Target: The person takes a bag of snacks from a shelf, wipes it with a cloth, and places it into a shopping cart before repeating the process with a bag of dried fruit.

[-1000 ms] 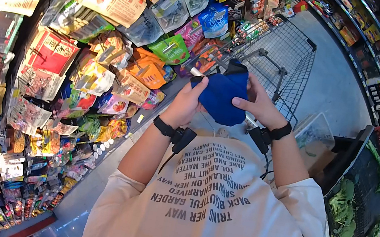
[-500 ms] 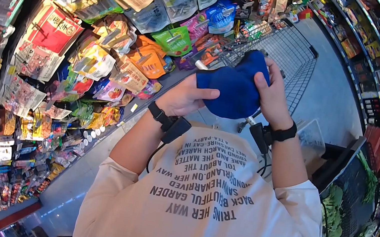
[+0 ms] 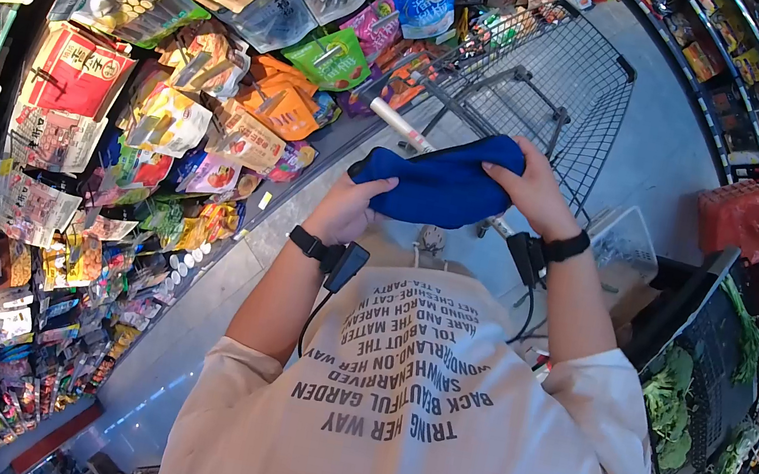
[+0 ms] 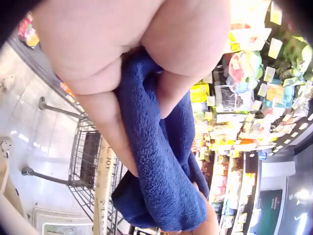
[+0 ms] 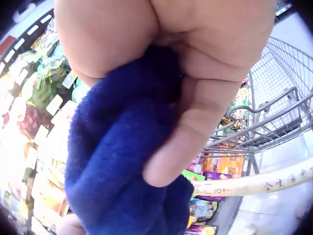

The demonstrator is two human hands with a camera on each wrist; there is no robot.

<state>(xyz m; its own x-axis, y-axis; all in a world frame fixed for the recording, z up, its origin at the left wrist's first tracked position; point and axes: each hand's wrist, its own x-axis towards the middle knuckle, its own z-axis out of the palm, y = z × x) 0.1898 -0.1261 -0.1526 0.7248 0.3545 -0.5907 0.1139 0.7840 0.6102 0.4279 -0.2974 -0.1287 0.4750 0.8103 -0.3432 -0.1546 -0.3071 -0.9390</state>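
Observation:
A plush dark-blue cloth (image 3: 439, 190) stretches between the two hands in front of the chest, its middle folded over on itself. At its left end, my left hand (image 3: 344, 207) grips it with the thumb on top. My right hand (image 3: 541, 197) pinches the opposite end between thumb and fingers. Up close in the left wrist view, the fuzzy cloth (image 4: 151, 152) hangs in a loose fold from the grip. In the right wrist view, bunched blue cloth (image 5: 117, 156) comes out between thumb and fingers.
Just beyond the hands stands a wire shopping cart (image 3: 581, 100) with a pale handle bar (image 3: 399, 124). Packed snack bags (image 3: 285, 109) hang along the left. At right are a black bin of green vegetables (image 3: 672, 390), a clear crate (image 3: 624, 242) and another person's red basket (image 3: 738, 221).
The blue cloth has gone from a broad, rounded spread to a flatter fold pulled sideways between the hands. The left hand has shifted lower and left. The red basket at right shows more fully.

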